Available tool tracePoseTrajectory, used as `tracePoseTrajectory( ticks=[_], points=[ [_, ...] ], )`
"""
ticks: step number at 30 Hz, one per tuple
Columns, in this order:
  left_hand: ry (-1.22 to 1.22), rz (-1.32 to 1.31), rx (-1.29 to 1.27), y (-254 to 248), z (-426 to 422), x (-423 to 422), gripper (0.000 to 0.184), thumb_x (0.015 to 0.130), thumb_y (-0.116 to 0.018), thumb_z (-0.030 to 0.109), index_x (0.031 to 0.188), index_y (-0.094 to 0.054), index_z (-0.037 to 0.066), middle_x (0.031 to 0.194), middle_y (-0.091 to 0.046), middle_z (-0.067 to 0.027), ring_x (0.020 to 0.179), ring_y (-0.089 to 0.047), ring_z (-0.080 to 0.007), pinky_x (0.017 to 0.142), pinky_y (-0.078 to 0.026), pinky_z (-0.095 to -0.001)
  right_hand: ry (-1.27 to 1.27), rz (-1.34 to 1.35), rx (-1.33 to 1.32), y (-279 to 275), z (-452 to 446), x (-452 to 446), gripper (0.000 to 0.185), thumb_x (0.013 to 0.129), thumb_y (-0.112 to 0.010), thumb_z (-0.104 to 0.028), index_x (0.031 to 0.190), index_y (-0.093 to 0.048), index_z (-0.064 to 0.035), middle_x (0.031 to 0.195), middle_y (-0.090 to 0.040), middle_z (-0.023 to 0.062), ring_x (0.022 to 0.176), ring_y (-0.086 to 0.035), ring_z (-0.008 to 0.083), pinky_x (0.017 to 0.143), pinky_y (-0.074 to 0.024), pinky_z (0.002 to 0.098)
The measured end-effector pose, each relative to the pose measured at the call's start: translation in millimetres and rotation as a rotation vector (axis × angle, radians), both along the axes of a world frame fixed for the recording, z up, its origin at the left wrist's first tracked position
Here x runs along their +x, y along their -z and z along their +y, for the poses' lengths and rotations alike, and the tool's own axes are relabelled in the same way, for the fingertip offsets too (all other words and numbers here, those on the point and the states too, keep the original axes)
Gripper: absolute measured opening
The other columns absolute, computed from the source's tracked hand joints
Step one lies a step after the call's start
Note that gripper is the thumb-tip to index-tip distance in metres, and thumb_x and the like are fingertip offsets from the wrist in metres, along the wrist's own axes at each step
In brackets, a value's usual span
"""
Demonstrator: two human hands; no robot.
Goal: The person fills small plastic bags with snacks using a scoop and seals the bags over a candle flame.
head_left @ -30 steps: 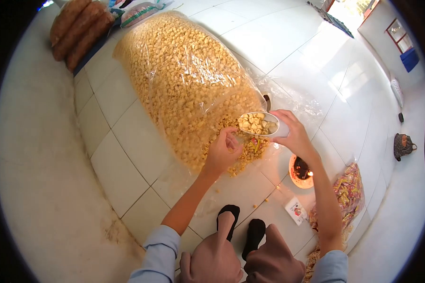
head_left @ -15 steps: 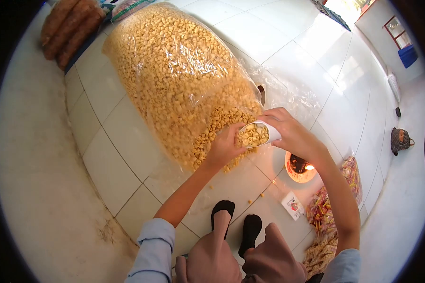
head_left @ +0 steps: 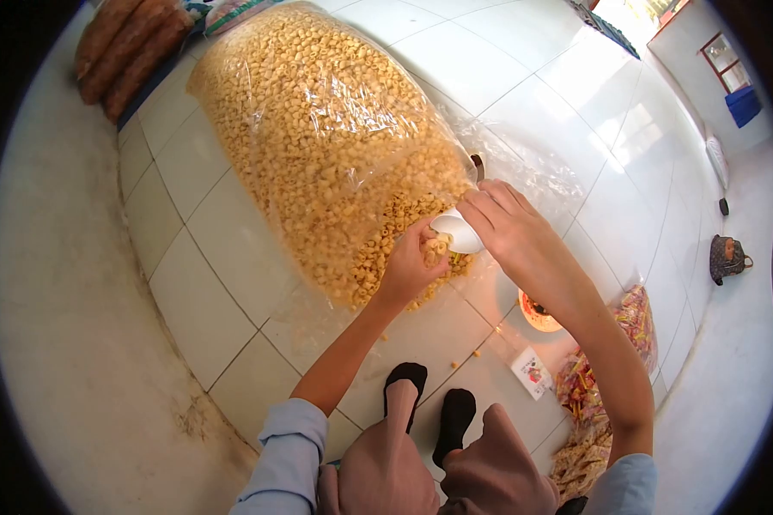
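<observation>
My right hand [head_left: 511,225] grips a white cup [head_left: 457,232], tilted toward my left so its pale inside shows. Against the cup's mouth, my left hand [head_left: 410,262] is closed around a handful of ring-shaped snacks [head_left: 438,246]. Whether a thin clear bag surrounds that handful, I cannot tell. Just beyond both hands lies a large clear plastic sack [head_left: 318,154] full of the same yellow snacks. Loose snacks [head_left: 395,219] show at its near, open end.
To the right, a lit flame pot [head_left: 537,313] stands on the tiles, partly hidden by my right forearm. Near it lie a small white printed card or packet [head_left: 532,374] and a bag of colourful wrappers [head_left: 582,382]. Brown filled bags [head_left: 133,51] rest at the upper left.
The cup, full of snacks before, has tipped toward my left hand and now looks emptied. Snacks now sit in my left hand. My right hand has rolled over and covers more of the cup.
</observation>
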State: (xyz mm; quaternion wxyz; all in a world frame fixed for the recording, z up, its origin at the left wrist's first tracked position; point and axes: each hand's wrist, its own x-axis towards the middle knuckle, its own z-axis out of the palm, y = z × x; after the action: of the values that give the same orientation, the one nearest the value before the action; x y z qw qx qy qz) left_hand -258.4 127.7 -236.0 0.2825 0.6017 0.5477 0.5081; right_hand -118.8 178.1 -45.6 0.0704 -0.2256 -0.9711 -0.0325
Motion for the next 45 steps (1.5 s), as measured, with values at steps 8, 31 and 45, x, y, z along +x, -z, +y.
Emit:
tracePoseTrajectory(
  ticks=[8,31,45],
  points=[
    [-0.011,-0.114,-0.017,7,0,-3,0.059,0.068,-0.066,0.002,0.117,-0.033,-0.001,0.087,-0.049,-0.0076,0.084,-0.053,-0.0160,0.076,-0.047,-0.0271,-0.003,0.143,-0.015,9,1,-4,0.034,0.062,-0.055,0.002,0.095,-0.049,0.0017,0.094,-0.048,0.0101,0.099,-0.045,0.0248,0.091,-0.0374,0.0320],
    [-0.175,-0.033,-0.160,29,-35,-36,0.055,0.074,-0.062,0.005,0.120,-0.032,0.005,0.081,-0.051,-0.0047,0.076,-0.053,-0.0127,0.070,-0.045,-0.0273,0.503,0.542,-0.755,246,2,34,0.061,0.053,-0.069,0.002,0.110,-0.047,-0.0038,0.110,-0.049,0.0115,0.108,-0.041,0.0304,0.093,-0.0337,0.0367],
    [-0.169,-0.043,-0.206,37,-40,-40,0.059,0.072,-0.064,0.008,0.121,-0.032,0.006,0.082,-0.051,-0.0053,0.077,-0.052,-0.0130,0.070,-0.044,-0.0274,0.376,0.544,-0.835,260,-7,-12,0.062,0.053,-0.074,-0.005,0.109,-0.050,-0.0062,0.109,-0.050,0.0119,0.104,-0.044,0.0302,0.089,-0.0368,0.0366]
  ],
)
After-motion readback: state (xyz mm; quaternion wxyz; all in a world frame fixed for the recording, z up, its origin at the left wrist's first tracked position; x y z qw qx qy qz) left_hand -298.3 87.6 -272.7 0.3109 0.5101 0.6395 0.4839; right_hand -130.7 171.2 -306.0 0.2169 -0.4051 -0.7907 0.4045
